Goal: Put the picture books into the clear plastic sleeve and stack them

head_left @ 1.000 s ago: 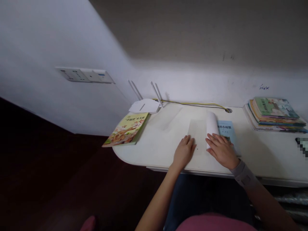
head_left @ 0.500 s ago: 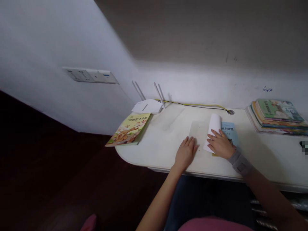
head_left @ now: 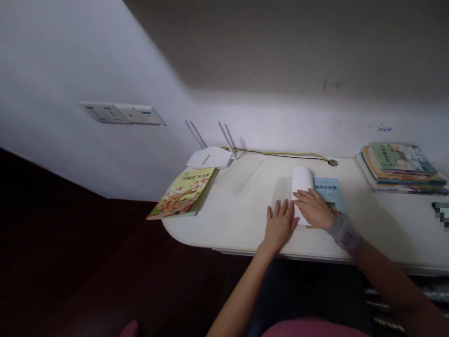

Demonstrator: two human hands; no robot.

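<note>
White paper (head_left: 302, 180), smooth and curled into a soft roll, beneath the right hand (head_left: 313, 207), fingers extended and spread, pressing rather than gripping. Left hand (head_left: 279, 225) likewise open, palm down on the lower part of a translucent sheet (head_left: 280, 188). Right of the roll and partly under it, a flat blue-covered book (head_left: 328, 184). Leftward, a broad stretch of desk (head_left: 228, 210) toward the rounded edge, overhung by a yellow book (head_left: 184, 192). Far right, uneven stacked books (head_left: 403, 171).

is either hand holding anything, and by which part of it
No clear hold: the right hand rests on the near part of the curled white sheet, the left hand flat over the clear sheet; a pinch cannot be ruled out.
</note>
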